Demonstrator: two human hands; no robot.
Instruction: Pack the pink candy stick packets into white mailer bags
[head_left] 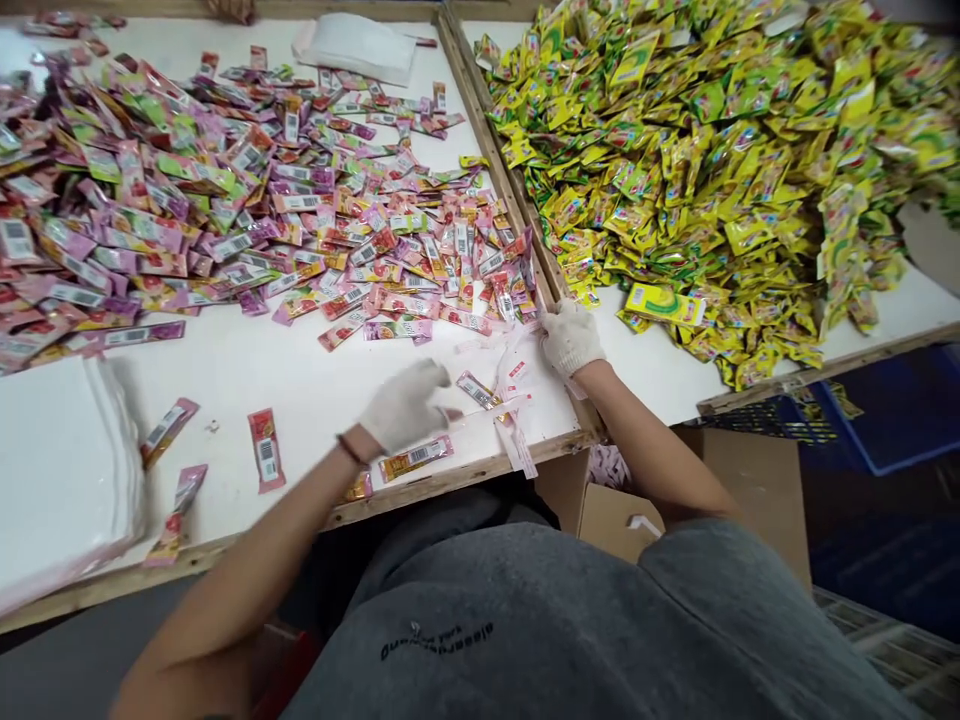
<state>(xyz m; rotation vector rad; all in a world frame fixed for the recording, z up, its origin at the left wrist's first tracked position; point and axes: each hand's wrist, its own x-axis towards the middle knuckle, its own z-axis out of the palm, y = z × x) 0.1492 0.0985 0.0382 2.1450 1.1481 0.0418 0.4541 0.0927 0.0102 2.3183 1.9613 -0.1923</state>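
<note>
My left hand (405, 405), in a white knit glove, hovers low over the white tabletop, its thumb and fingers apart with nothing visible between them. Just below it lies a pink and gold stick sachet (417, 456). My right hand (571, 338), gloved too, is at the wooden divider (534, 215), its fingers curled on the edge of a clear plastic bag (517, 370) with pink strips and red print. The fingertips are partly hidden. Another stick sachet (478, 390) lies at the bag, between my hands; whether it is inside I cannot tell.
A heap of pink and purple stick sachets (247, 190) spreads behind my left hand. Yellow-green packets (697, 170) are piled right of the divider. A stack of white plastic bags (60, 470) lies at left, more bags (356, 48) at the back. Below stand a cardboard box (619, 520) and blue crate (892, 410).
</note>
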